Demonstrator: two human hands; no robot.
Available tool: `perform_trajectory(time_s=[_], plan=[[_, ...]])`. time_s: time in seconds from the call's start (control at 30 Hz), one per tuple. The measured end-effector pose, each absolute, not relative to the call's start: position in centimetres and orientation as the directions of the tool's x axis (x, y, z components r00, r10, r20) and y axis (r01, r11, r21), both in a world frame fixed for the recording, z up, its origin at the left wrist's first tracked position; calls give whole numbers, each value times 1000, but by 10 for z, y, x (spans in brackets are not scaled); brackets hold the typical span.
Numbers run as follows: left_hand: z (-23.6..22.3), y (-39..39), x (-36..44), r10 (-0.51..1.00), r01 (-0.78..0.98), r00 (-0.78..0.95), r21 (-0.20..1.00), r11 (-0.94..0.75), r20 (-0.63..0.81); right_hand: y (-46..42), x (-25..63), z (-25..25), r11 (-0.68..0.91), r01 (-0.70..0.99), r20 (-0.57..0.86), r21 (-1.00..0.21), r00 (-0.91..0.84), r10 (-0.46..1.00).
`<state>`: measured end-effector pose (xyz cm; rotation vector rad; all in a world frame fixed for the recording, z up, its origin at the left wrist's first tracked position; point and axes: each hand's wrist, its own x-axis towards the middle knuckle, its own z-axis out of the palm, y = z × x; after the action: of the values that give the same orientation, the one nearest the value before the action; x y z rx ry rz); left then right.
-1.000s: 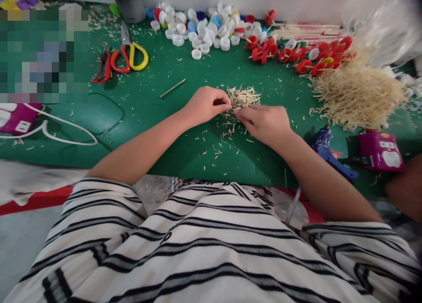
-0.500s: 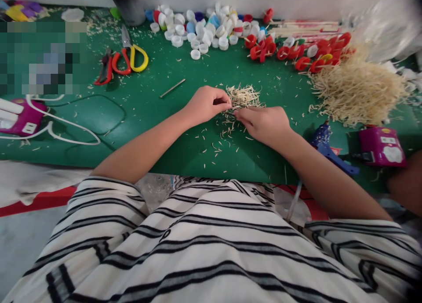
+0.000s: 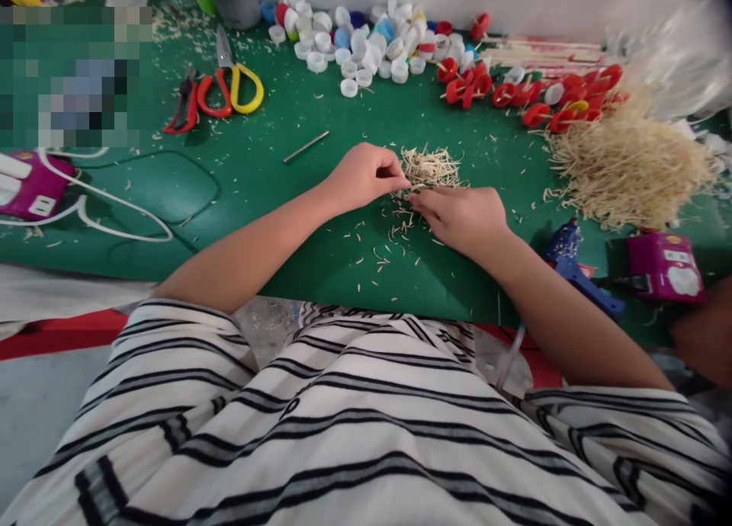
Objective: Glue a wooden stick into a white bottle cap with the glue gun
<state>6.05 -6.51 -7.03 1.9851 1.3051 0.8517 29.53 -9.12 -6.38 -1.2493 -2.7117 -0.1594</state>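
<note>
My left hand (image 3: 369, 177) is closed in a pinch, thumb against fingertips, at the near left edge of a small heap of pale, straw-like strands (image 3: 431, 166). Close beside it, my right hand (image 3: 463, 215) also pinches, its fingertips at the heap's near side. What the fingertips hold is too small to make out. Short loose bits of the same strands (image 3: 380, 259) lie scattered on the green table (image 3: 320, 259) below the hands. A thin metal rod (image 3: 306, 146) rests to the left of the heap.
Scissors (image 3: 245, 91) and red-handled pliers (image 3: 184, 107) lie at the left. Bottle caps (image 3: 366, 49) and red caps with sticks (image 3: 526, 95) line the back. A large strand pile (image 3: 634, 164), a blue glue gun (image 3: 577, 271) and purple power sockets (image 3: 666, 267) are at the right.
The camera view has shifted slightly. Both hands stay pinched at the near edge of the small heap, with only slight finger movement.
</note>
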Motion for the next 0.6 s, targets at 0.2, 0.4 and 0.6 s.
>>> perform_trajectory(time_s=[0.2,0.4,0.6], plan=[[-68,-67,60,949,566,273,771,-292,160,-97,302,-58,625,780,145,6,-619,772],[-64,-69,66,953,581,268,765,-279,143,-94,305,-60,625,781,211,-23,-607,766],[-66,-67,67,952,602,266,746,-285,150,-86,301,-64,642,766,205,7,-630,749]])
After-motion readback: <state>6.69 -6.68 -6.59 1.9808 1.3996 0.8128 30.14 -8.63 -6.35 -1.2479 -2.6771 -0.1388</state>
